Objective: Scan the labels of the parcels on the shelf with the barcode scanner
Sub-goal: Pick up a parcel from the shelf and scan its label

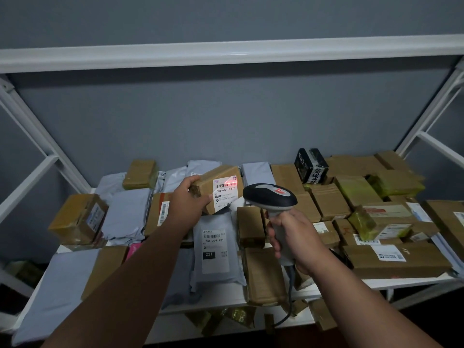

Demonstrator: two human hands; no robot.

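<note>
My left hand (187, 197) grips a small brown cardboard parcel (221, 182) by its left end and holds it tilted above the pile. Its white label (226, 190) faces me, and a red scan line glows across the barcode near the label's top. My right hand (292, 237) grips the handle of the grey and black barcode scanner (270, 197). The scanner's head points at that label from just to its right. A cable hangs from the handle's bottom.
The white metal shelf (226, 303) is covered with brown boxes and grey mailer bags, among them a grey bag (216, 247) labelled 231 below the held parcel and a black box (311, 165) at the back. A shelf beam (226, 55) runs overhead. More parcels lie on the level below.
</note>
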